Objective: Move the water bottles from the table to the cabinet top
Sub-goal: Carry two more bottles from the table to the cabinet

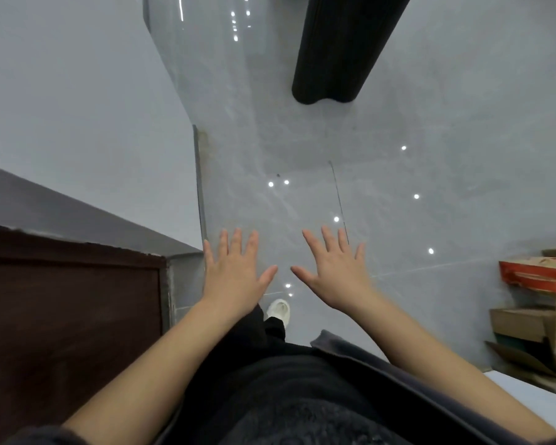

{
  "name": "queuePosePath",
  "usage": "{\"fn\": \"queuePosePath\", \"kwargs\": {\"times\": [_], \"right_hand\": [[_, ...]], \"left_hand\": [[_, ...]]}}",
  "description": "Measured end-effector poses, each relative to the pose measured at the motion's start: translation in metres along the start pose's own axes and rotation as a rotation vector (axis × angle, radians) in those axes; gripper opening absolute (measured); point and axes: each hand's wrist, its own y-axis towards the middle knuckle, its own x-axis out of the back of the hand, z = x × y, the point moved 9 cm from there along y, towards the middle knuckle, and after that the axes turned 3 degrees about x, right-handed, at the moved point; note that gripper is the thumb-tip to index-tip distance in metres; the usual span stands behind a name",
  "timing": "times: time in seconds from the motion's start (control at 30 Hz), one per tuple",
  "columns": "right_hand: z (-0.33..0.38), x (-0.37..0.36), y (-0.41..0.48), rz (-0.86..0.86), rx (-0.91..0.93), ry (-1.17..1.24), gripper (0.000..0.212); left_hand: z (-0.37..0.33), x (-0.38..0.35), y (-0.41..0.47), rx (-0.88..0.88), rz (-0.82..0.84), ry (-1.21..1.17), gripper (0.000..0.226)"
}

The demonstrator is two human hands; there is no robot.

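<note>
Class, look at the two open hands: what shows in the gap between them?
In the head view, between the left hand and right hand shows only bare glossy floor, with light reflections.

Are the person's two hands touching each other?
Apart. The head view shows bare floor between the left hand and right hand.

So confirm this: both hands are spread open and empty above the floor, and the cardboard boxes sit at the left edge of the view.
One thing is wrong. The head view shows the cardboard boxes at the right edge, not the left. The left hand and right hand are indeed spread open and empty above the floor.
</note>
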Motion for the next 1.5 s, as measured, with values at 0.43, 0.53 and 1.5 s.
{"fn": "queuePosePath", "kwargs": {"times": [0.43,0.53,1.5], "right_hand": [[-0.03,0.099,0.147,-0.001,-0.118,0.024,0.076],[-0.029,0.134,0.19,0.019,-0.152,0.06,0.076],[0.02,0.43,0.544,0.008,-0.06,0.114,0.077]], "left_hand": [[-0.028,0.088,0.178,-0.037,0.03,-0.035,0.074],[-0.021,0.12,0.224,-0.022,0.074,-0.044,0.074],[0.0,0.384,0.568,-0.063,0.13,-0.01,0.077]]}}
